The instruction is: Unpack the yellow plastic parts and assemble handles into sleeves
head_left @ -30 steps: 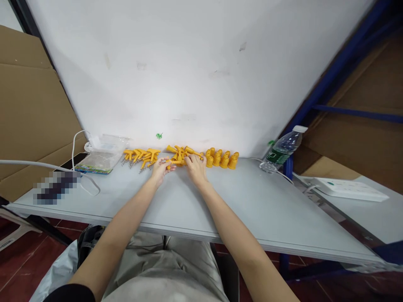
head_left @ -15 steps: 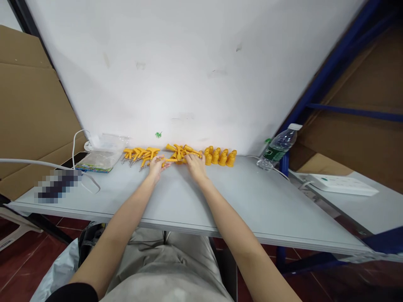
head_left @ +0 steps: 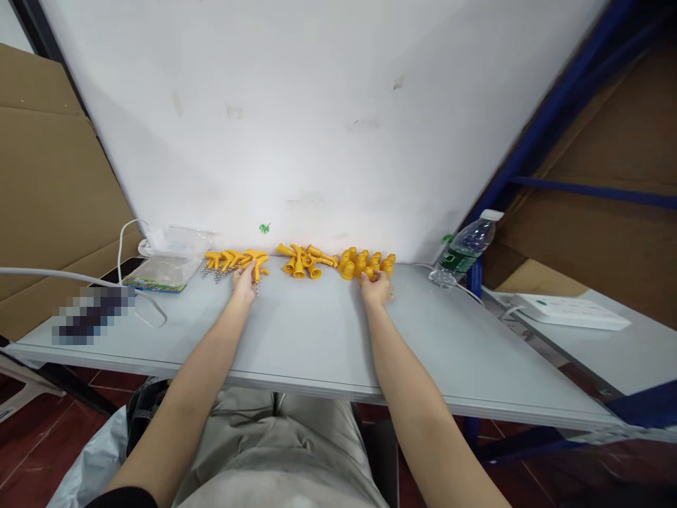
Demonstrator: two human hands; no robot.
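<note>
Near the tabletop's (head_left: 312, 331) far edge, the left hand (head_left: 244, 283) pinches a yellow forked piece (head_left: 258, 270), probably light and stiff, best held mid-stem; the right hand (head_left: 376, 288) meets a yellow cup (head_left: 369, 271), grip unclear.

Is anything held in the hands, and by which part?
Left hand: at a yellow forked piece; right hand: at a yellow cup. Whether either is gripped, or where, cannot be told.
</note>
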